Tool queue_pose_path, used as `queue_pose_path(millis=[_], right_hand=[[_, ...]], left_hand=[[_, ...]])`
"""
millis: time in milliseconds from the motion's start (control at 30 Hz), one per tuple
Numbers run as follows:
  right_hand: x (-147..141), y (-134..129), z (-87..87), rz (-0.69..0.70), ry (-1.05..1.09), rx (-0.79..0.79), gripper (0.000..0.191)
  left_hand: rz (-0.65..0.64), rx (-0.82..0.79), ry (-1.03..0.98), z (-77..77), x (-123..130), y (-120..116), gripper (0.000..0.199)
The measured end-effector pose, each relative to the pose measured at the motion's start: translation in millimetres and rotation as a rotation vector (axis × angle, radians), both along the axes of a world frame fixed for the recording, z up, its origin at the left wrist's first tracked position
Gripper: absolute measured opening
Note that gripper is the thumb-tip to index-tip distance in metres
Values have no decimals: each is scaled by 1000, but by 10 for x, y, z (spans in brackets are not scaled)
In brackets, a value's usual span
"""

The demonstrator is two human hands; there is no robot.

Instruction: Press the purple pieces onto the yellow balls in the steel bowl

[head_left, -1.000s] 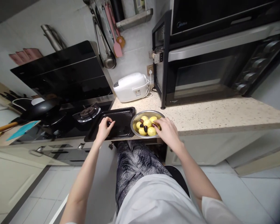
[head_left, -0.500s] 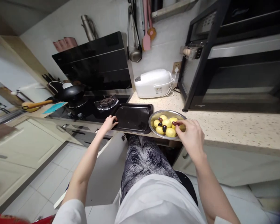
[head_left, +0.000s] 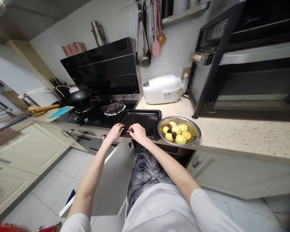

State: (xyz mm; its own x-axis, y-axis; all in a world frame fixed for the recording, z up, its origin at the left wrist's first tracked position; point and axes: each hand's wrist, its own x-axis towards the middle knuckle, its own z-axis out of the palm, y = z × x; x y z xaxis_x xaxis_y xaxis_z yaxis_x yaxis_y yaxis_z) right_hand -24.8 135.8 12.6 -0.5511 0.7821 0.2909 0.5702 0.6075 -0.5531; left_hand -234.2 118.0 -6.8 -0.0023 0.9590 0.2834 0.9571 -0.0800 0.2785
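A black baking tray (head_left: 145,118) lies at the counter's front edge, partly beside the hob. My left hand (head_left: 116,131) grips its left front corner, with bent fingers over the rim. Over the tray's front left part, my right hand (head_left: 138,131) pinches a small dark-red oblong piece (head_left: 129,131), mostly hidden by the fingers. To the right of the tray stands a steel bowl (head_left: 196,130). It holds several round yellow pieces like peeled potatoes (head_left: 180,139) and a few small dark oblong pieces (head_left: 174,135).
Behind the tray sits a white rice cooker (head_left: 161,90). A gas burner (head_left: 114,107) and a black wok (head_left: 78,98) are to the left. A black rack with an oven (head_left: 251,87) stands at the right. Below, a cabinet door (head_left: 111,183) hangs open by my legs.
My right hand has moved left from the bowl to above the tray, carrying the dark-red piece. My left hand has stayed at the tray's left edge. The view has shifted slightly.
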Motion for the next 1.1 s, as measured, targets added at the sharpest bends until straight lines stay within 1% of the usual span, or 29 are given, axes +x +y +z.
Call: queue_pose_path(millis=[100,200,300,400,467,500,600,667,733,833,900,967,1033,1100], right_hand=[[-233,49,-13,28,-33,-45,11],[-356,37,-4,45,-52,-73,13],[-393,22,23,53,-60,-89,13],[-301,-21,57,60,-41,-73,12],[-134,-99,75,60,-4,-33,15],[-14,-155,78,56,19,-6,18],[466,-346,51,13,103,80,23],[842,-445,7,-81,283,217,22],[1209,-500,-41,-228,399,344,24],[1648,-527,-100,-418,427,473,23],[1835,-533,-137,-503,377,504,21],[1934,-539,-179,-557,307,501,18],[1963,-544,-224,-579,245,475,17],[1946,-544,-259,-580,208,442,18]], left_hand=[[-2,26,9,1,2,-66,31],[-4,40,20,-3,-6,-128,33],[5,49,32,3,-12,-154,33],[17,73,36,55,34,-129,34],[-21,126,-3,133,137,-100,35],[-65,159,-39,184,218,-90,36],[-262,227,-172,353,588,-81,35],[-385,223,-230,440,914,-74,33],[-516,184,-253,486,1260,-37,34],[-694,119,-264,489,1716,91,41],[-788,64,-243,477,1932,210,45],[-873,-3,-202,475,2066,328,44],[-938,-66,-170,490,2130,426,42],[-954,-107,-157,518,2147,493,38]])
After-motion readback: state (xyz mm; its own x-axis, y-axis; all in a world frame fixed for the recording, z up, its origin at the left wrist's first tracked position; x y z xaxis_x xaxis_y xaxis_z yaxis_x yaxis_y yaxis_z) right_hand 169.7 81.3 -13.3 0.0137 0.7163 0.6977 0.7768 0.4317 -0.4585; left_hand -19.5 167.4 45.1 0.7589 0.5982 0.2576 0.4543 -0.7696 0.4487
